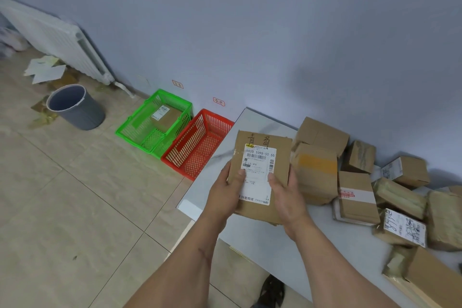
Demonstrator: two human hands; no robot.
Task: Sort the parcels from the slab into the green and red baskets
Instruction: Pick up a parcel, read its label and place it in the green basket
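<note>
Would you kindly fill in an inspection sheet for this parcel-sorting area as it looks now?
Surface: pale slab on the floor by the wall.
Job's things: held parcel, label up; green basket holds one parcel; red basket shows none; parcel pile on the slab.
Clutter: grey bin, papers.
Grips: left hand and right hand both grip the held parcel.
Cables: nothing seen.
Surroundings: radiator, tiled floor.

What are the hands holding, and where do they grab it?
A flat cardboard parcel with a white label. The left hand grips its lower left edge, the right hand its lower right edge, thumbs on the label side.
</note>
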